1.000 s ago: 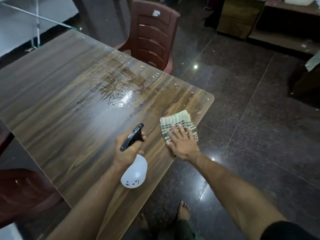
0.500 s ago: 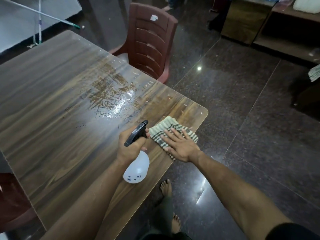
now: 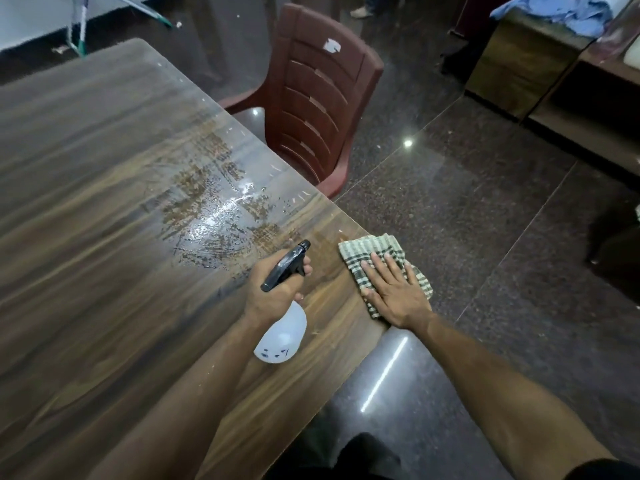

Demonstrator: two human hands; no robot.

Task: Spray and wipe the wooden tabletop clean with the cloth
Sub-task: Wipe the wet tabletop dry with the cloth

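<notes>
Tabletop (image 3: 104,271) of dark wood grain fills the left and centre of the frame, and we note a wet, streaked patch (image 3: 214,216) on it just above centre. We find the right hand (image 3: 394,292) lying flat, fingers straight and slightly spread, palm pressing on the checked cloth (image 3: 367,249) at the table's right-hand corner, right of centre; part of the cloth overhangs the edge. We record the left hand (image 3: 273,289) with fingers curled around the neck of a spray bottle (image 3: 282,336), just left of the cloth; the black nozzle points toward the upper right and the white body hangs tilted below the hand. A maroon plastic chair (image 3: 318,98) stands against the table's far edge at upper centre, on a dark polished floor (image 3: 485,220).
</notes>
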